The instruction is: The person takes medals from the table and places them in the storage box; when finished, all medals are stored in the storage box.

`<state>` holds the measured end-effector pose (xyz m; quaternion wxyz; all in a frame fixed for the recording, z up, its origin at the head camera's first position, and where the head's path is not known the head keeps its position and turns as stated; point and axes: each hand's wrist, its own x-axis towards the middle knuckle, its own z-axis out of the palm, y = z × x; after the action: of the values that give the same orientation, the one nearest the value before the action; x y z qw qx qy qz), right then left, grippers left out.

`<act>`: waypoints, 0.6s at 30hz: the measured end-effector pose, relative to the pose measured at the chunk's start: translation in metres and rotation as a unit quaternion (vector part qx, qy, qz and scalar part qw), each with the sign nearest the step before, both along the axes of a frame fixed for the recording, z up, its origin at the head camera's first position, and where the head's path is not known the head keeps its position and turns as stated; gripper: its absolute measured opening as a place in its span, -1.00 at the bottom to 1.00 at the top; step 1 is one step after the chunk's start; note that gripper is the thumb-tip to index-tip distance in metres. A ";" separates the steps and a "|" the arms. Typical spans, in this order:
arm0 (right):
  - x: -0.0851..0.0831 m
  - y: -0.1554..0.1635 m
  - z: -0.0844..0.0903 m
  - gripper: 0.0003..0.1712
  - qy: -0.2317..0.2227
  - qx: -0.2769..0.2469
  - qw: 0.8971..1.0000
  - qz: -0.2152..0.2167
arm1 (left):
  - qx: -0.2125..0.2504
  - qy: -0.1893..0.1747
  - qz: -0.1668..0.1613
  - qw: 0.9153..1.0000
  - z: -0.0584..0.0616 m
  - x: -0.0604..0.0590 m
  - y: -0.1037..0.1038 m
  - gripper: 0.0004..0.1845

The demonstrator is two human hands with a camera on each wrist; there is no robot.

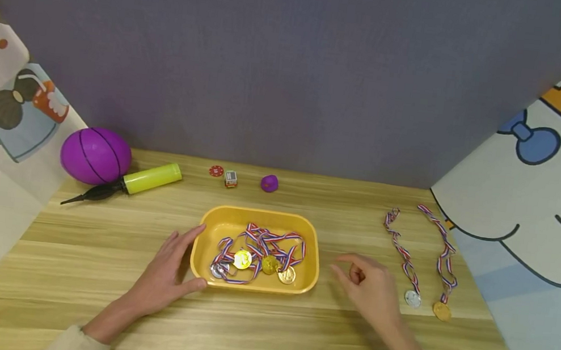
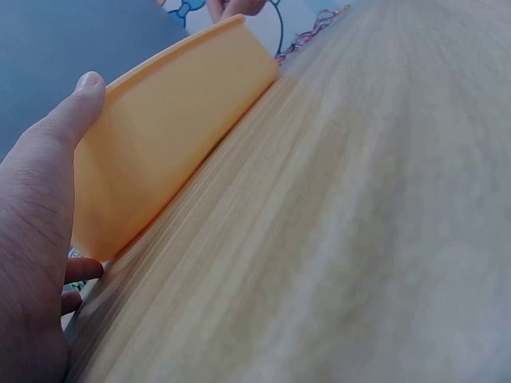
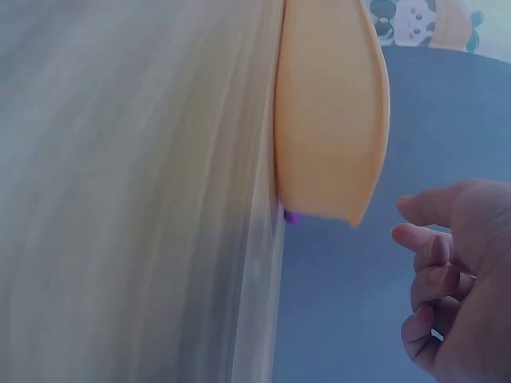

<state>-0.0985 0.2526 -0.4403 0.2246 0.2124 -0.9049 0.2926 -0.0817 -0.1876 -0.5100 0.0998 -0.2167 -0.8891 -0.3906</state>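
Note:
A yellow plastic tray (image 1: 252,287) holds several medals on red, white and blue ribbons: gold ones, among them a bright gold medal (image 1: 242,259), and a silver medal (image 1: 220,269) at the left. My left hand (image 1: 163,277) spans the tray's left end with spread fingers, the index fingertip at the far corner and the thumb (image 2: 86,100) at the near one. Just right of the tray, my right hand (image 1: 369,284) hovers with nothing in it. Its thumb and index finger point toward the tray with a gap between the tips; the other fingers are bent loosely.
Right of my right hand lie a silver medal (image 1: 413,298) and a gold medal (image 1: 442,311), ribbons stretched backward. Behind the tray sit a red chip (image 1: 216,171), a small box (image 1: 231,179) and a purple piece (image 1: 269,183). A purple ball (image 1: 96,155) and yellow-green pump (image 1: 153,178) occupy the back left.

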 end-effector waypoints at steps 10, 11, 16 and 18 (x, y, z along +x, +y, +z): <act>-0.004 0.037 -0.003 -0.78 -0.012 0.044 0.997 -0.062 | -0.001 0.003 -0.002 1.000 0.000 -0.001 0.000 0.18; -0.004 0.041 -0.003 -0.77 -0.015 0.048 0.996 -0.068 | 0.000 0.002 -0.002 1.000 0.000 0.000 0.000 0.18; -0.004 0.061 -0.001 -0.67 -0.066 0.051 0.991 -0.100 | -0.002 -0.004 0.000 1.000 0.000 0.000 0.000 0.18; -0.003 0.069 0.002 -0.64 -0.091 0.052 0.988 -0.114 | -0.004 -0.007 0.001 1.000 0.000 0.000 0.000 0.18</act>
<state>-0.1012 0.3216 -0.4385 0.1622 0.0915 -0.9538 0.2358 -0.0813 -0.1879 -0.5102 0.0927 -0.2134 -0.8914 -0.3889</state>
